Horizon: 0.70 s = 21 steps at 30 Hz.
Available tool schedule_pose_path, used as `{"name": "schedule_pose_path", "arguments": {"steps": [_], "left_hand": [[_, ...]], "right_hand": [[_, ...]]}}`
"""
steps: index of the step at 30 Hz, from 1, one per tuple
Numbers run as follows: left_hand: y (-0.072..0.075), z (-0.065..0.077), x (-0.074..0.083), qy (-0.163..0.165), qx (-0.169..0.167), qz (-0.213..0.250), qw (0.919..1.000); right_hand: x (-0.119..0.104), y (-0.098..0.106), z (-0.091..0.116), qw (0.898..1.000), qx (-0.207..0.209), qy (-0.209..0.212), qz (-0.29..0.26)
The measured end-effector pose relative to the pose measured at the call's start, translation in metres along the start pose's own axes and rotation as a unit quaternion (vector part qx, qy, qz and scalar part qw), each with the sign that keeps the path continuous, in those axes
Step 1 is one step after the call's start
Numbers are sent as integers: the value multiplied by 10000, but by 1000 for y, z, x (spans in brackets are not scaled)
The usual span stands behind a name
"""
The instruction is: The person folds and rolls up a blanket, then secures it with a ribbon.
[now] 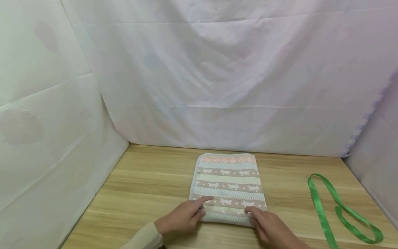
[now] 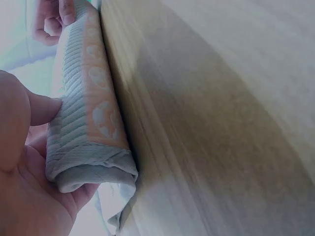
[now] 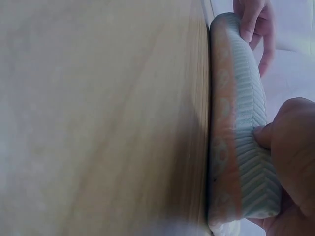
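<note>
A striped, quilted-looking towel point(image 1: 228, 185) with pale animal figures and a grey-blue border lies on the wooden table point(image 1: 149, 180), its near end turned into a thick fold. My left hand point(image 1: 183, 216) grips that fold near its left corner, index finger extended over the top. At the right corner my right hand point(image 1: 270, 226) holds the same fold. In the left wrist view the thumb of my left hand point(image 2: 32, 182) presses the towel point(image 2: 74, 98), several layers showing at its end. The right wrist view has my right hand point(image 3: 295, 152) pinching the towel point(image 3: 246, 142) with thumb on top.
To the right on the table lies a loosely looped green ribbon point(image 1: 320, 211). A white cloth backdrop point(image 1: 217, 86) hangs behind the table, and another cloth wall point(image 1: 53, 138) borders the left edge.
</note>
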<state>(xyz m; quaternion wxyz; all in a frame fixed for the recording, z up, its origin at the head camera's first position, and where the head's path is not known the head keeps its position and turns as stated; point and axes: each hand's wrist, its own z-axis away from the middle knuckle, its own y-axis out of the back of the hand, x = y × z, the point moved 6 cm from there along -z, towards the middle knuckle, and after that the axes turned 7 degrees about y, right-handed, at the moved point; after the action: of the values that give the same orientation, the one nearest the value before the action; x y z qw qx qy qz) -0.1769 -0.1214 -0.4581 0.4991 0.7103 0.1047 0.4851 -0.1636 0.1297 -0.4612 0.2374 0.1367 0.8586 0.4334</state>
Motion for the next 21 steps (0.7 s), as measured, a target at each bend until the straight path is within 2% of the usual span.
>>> {"name": "schedule_pose_path", "arguments": {"steps": [4, 7, 11, 17, 21], "left_hand": [[3, -3, -4, 168, -49, 212, 9996], [3, -7, -10, 470, -152, 535, 9973], [5, -11, -20, 824, 18, 775, 9936], [8, -14, -30, 1278, 595, 465, 9889], [9, -13, -34, 1666, 737, 175, 9831]], "right_hand": [[7, 1, -1, 9995, 102, -291, -120], [14, 1, -1, 9976, 109, -623, -276], [25, -1, -2, 9931, 104, -1017, -569], [36, -4, -4, 9922, 215, -1093, -558], [42, -5, -4, 9890, 102, -1288, -723]]}}
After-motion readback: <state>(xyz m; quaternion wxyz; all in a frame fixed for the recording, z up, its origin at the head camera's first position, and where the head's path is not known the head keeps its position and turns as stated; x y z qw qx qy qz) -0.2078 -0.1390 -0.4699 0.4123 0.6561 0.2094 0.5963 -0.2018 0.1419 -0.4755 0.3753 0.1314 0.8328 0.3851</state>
